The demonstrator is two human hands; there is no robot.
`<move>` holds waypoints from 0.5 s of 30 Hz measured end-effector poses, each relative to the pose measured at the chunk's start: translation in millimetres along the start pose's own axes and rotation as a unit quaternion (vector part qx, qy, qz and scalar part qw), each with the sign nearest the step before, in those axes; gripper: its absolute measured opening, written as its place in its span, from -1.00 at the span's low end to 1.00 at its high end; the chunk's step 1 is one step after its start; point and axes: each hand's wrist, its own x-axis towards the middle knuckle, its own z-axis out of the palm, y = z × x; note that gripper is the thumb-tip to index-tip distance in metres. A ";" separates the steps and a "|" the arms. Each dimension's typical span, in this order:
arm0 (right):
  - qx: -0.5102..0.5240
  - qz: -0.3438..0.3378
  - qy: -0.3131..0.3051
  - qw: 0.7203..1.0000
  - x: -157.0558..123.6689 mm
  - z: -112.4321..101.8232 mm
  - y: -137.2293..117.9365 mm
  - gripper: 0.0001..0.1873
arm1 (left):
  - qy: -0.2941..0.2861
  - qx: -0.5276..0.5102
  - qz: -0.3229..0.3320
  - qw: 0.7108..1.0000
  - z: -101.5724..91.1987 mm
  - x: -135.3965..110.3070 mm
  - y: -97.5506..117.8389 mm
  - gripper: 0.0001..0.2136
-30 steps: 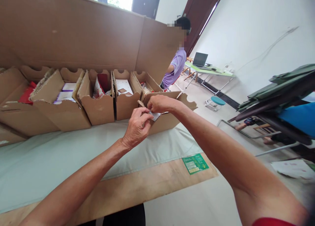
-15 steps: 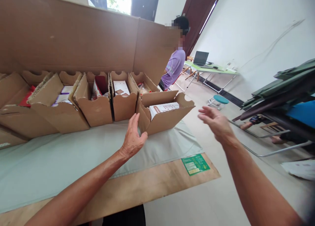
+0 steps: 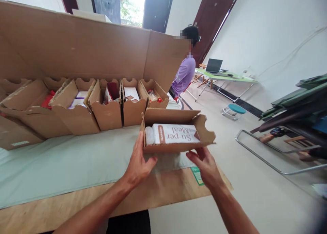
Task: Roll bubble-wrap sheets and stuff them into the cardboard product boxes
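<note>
I hold a small open cardboard box (image 3: 176, 149) lifted above the table's right end. Inside it lies a white packet (image 3: 173, 134) printed "Super Meal". My left hand (image 3: 139, 162) grips the box's left end, thumb against its front wall. My right hand (image 3: 205, 166) supports the box from below at its right front corner, fingers curled under it. A row of several similar open cardboard boxes (image 3: 106, 106) with packets inside stands behind, against a tall cardboard sheet (image 3: 84, 50).
The table has a pale green mat (image 3: 63, 162) and a wooden edge (image 3: 158, 189) with a green sticker (image 3: 196, 175). A person in a purple shirt (image 3: 185, 74) stands beyond the boxes. A laptop table (image 3: 222, 76), a stool (image 3: 235, 109) and folded furniture (image 3: 296, 108) are at right.
Both hands first worked at the end box's rim, then let go and spread. Now they grip that box, which has come out of the row toward me and is lifted.
</note>
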 end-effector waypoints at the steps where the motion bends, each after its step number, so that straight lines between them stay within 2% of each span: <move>1: -0.007 0.003 0.006 1.000 -19.1 7.6 -0.8 -0.33 | 0.014 -0.005 -0.026 1.000 -11.8 -18.9 6.0 -0.21; 3: -0.032 0.016 0.001 0.999 -48.7 31.4 -5.5 -0.40 | 0.029 -0.018 -0.075 0.997 -42.8 -51.6 14.2 -0.29; 5: -0.061 0.026 -0.038 0.997 -62.7 63.2 -15.8 -0.47 | 0.061 -0.012 -0.126 0.990 -80.4 -69.8 18.1 -0.36; 7: -0.064 0.006 -0.091 0.994 -62.5 94.8 -30.6 -0.47 | 0.114 0.012 -0.170 0.979 -115.5 -71.0 20.7 -0.39; 9: -0.041 -0.031 -0.123 0.991 -55.4 116.6 -44.7 -0.40 | 0.152 0.025 -0.183 0.971 -137.5 -60.9 24.2 -0.39; 11: -0.022 -0.047 -0.116 0.992 -49.9 123.1 -51.6 -0.37 | 0.159 0.016 -0.163 0.974 -141.2 -49.3 28.1 -0.41; 15: -0.042 -0.003 -0.020 0.999 -61.2 103.5 -39.5 -0.40 | 0.124 0.005 -0.100 0.987 -115.3 -46.9 35.7 -0.43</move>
